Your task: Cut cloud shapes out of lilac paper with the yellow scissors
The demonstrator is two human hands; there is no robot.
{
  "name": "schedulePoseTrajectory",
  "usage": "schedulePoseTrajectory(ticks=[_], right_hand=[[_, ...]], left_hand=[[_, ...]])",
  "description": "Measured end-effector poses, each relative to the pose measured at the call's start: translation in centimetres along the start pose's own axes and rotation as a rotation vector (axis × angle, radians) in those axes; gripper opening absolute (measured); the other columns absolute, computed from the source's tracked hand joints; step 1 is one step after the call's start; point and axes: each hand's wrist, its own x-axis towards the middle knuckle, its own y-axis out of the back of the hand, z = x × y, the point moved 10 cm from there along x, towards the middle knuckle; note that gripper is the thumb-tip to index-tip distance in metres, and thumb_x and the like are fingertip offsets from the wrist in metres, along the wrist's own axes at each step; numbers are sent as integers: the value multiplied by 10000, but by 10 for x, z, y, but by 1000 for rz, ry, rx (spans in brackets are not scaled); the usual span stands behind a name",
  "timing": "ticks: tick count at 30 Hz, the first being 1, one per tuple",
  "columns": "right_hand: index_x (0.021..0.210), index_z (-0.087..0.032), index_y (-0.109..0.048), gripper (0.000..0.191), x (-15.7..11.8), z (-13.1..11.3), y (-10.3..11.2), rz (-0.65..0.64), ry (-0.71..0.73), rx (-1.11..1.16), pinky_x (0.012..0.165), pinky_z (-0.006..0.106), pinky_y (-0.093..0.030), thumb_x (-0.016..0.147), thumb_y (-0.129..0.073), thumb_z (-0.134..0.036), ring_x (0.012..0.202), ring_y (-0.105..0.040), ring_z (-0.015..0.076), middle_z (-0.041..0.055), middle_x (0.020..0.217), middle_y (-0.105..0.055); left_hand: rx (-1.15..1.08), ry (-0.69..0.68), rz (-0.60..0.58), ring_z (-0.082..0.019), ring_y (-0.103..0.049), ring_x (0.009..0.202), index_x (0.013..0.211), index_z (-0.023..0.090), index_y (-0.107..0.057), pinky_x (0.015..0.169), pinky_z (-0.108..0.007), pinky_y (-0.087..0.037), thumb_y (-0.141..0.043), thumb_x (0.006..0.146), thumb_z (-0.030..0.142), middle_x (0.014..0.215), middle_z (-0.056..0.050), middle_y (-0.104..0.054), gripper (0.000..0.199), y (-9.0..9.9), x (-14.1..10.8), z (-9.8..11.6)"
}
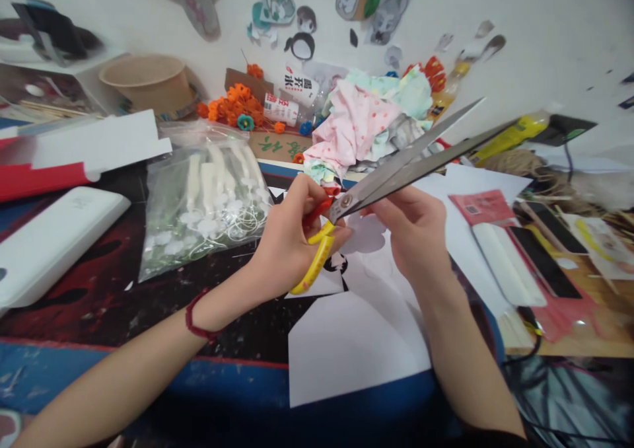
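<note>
My left hand [290, 240] is wrapped round the handles of large scissors [391, 174], one handle red and one yellow. The blades stand apart and point up to the right, passing over my right hand [413, 226]. Between the two hands is a small white paper piece [366, 232] with a rounded edge, pinched by the fingers of my right hand. Below, a large white sheet [356, 349] lies on the dark mat [232, 329], with a black-and-white printed piece [337, 263] partly hidden behind the scissor handle.
A clear plastic bag [208, 203] of pale sticks lies left, near a white box [64, 236]. Crumpled cloth [356, 121], orange flowers [238, 104] and a round tub [148, 84] stand behind. Phones [545, 260] lie at the right.
</note>
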Motion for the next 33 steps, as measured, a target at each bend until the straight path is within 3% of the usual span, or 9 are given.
schedulePoseTrajectory(ticks=[3, 6, 14, 21, 24, 28, 33], right_hand=[[879, -285, -791, 83, -4, 0, -16, -134, -3, 26, 783, 284, -581, 800, -816, -281, 821, -683, 140, -13, 859, -741], [898, -292, -799, 94, -6, -2, -23, -184, 11, 49, 818, 279, -569, 817, -803, -244, 891, -679, 145, -10, 844, -721], [871, -287, -807, 77, -5, 1, -18, -130, -24, 105, 731, 253, -563, 818, -803, -232, 782, -664, 119, -24, 791, -702], [782, -267, -795, 65, -1, 7, 1, 12, -58, 85, 663, 241, -524, 824, -777, -221, 763, -662, 116, -19, 824, -730], [754, -274, -789, 95, 0, 7, -2, -38, -66, 43, 644, 241, -510, 845, -766, -260, 720, -644, 109, -27, 768, -723], [868, -284, -805, 67, -3, 4, -17, -166, -52, 20, 765, 277, -547, 805, -818, -265, 836, -676, 135, -17, 847, -735], [893, -286, -800, 113, -5, -3, -24, -192, -4, 58, 765, 270, -561, 818, -802, -202, 821, -677, 125, -23, 829, -715]], left_hand=[[-29, -2, 10, -28, -372, 468, 900, 241, -375, 422, -208, -299, -832, 732, 173, 804, 55, -621, 491, 1, 0, -3], [-36, -8, 9, -34, -387, 469, 907, 246, -383, 419, -208, -302, -852, 722, 179, 790, 62, -617, 509, 1, 0, -4], [26, -35, 0, -129, -621, 693, 884, 241, -379, 539, -248, -472, -803, 744, 203, 824, 15, -636, 449, -2, 0, 0], [69, -17, 3, -128, -594, 648, 893, 241, -370, 508, -258, -442, -753, 771, 246, 820, 7, -637, 402, -1, 1, 0], [60, -21, 9, -124, -593, 642, 894, 242, -375, 508, -257, -440, -770, 764, 249, 814, 14, -633, 415, 0, 1, 0], [18, -43, 27, -121, -604, 655, 891, 244, -398, 503, -240, -442, -836, 725, 229, 800, 32, -619, 468, 2, 1, 0], [-11, -79, 23, -134, -616, 679, 878, 246, -413, 525, -245, -469, -875, 717, 268, 756, 39, -599, 489, 2, 1, 4]])
